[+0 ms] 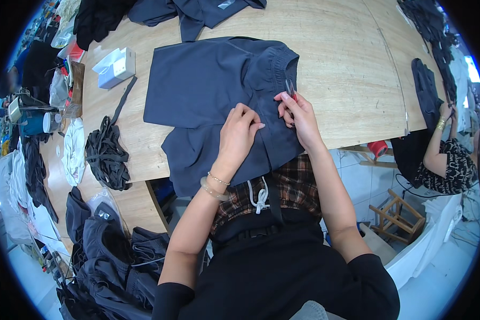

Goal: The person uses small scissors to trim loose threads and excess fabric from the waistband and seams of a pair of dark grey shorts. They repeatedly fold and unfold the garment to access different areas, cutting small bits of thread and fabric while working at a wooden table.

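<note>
Dark blue-grey shorts [197, 80] with a gathered elastic waistband [280, 66] lie spread on the wooden table, their near part hanging over its edge toward my lap. My left hand [240, 133] is closed, thumb and fingers pinched together at the fabric near the middle of the shorts; a thread between them would be too small to make out. In my right hand [301, 116] is a pair of small thread snips [290, 89] with a red handle, blades pointing up beside the waistband. The right fingers curl around the snips just above the cloth.
Another dark garment [197, 16] lies at the table's far edge. To the left are a tissue box [117, 68], a bundle of dark straps [106, 154] and piled dark garments [104, 250]. A wooden stool [397, 216] and a co-worker's arm [437, 141] are at right.
</note>
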The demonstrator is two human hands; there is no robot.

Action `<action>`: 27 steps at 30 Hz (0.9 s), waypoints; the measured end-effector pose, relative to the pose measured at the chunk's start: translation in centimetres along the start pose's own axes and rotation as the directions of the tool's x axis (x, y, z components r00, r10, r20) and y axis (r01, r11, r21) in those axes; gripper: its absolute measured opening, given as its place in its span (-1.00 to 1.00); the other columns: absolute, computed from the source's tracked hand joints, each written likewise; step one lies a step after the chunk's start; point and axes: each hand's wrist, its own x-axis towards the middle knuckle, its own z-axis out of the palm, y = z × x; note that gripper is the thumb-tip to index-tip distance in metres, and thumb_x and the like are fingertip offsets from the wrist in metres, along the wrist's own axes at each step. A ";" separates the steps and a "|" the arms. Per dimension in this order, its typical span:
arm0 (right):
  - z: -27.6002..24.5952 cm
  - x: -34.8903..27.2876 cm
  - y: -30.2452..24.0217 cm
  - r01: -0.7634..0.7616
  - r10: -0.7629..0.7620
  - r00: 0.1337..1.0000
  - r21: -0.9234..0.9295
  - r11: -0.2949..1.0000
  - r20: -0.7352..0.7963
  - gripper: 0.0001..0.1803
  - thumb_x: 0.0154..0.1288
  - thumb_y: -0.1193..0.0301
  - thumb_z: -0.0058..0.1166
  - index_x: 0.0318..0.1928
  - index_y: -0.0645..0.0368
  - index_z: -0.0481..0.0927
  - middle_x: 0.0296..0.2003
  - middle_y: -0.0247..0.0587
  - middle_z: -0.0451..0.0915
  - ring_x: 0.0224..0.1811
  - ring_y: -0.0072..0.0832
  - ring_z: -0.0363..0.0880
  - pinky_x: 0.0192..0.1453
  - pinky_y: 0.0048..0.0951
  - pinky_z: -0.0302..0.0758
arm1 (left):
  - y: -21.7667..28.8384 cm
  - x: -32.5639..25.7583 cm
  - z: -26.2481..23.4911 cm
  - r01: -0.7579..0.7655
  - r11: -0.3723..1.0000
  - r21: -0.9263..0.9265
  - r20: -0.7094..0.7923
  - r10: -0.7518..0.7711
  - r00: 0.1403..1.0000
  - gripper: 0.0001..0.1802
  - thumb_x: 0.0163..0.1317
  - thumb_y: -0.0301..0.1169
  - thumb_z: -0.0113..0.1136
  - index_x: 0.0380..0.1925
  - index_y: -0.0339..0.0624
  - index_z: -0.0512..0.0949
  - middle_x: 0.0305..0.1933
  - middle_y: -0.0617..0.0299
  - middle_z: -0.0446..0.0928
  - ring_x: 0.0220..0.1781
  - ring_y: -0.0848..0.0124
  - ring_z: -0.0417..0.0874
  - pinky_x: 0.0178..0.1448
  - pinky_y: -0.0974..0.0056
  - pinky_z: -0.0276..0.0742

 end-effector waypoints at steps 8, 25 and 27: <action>-0.7 -1.3 -2.5 0.082 -0.070 0.996 -0.300 0.950 0.050 -0.64 0.51 0.17 0.08 -0.04 0.26 0.62 -0.46 -0.38 0.55 -0.50 -0.72 0.37 -0.40 -0.64 0.30 | 1.6 0.0 -0.9 -0.095 0.994 0.063 0.040 0.093 0.995 -0.88 0.18 -0.53 0.29 -0.31 -0.27 0.53 -0.35 0.08 0.54 -0.20 0.10 0.60 -0.12 0.06 0.53; 0.0 -3.4 -4.8 0.430 -0.316 0.880 -0.879 0.207 0.355 -0.72 0.17 0.25 0.36 -0.34 0.18 0.60 -0.41 -0.22 0.62 -0.31 -0.25 0.62 -0.24 -0.28 0.50 | 1.0 0.3 -0.8 -0.080 0.997 0.019 0.027 0.079 0.996 -0.92 0.34 -0.54 0.12 -0.33 -0.29 0.43 -0.40 -0.03 0.53 -0.29 -0.06 0.60 -0.22 -0.05 0.49; 0.4 -3.4 -5.3 0.453 -0.303 0.866 -0.880 0.143 0.397 -0.72 0.15 0.24 0.35 -0.34 0.17 0.60 -0.41 -0.24 0.60 -0.29 -0.25 0.62 -0.23 -0.26 0.50 | 1.1 0.4 -0.9 -0.080 0.996 0.040 0.033 0.079 0.996 -0.92 0.34 -0.54 0.11 -0.34 -0.28 0.43 -0.40 -0.02 0.54 -0.28 -0.03 0.61 -0.20 -0.03 0.51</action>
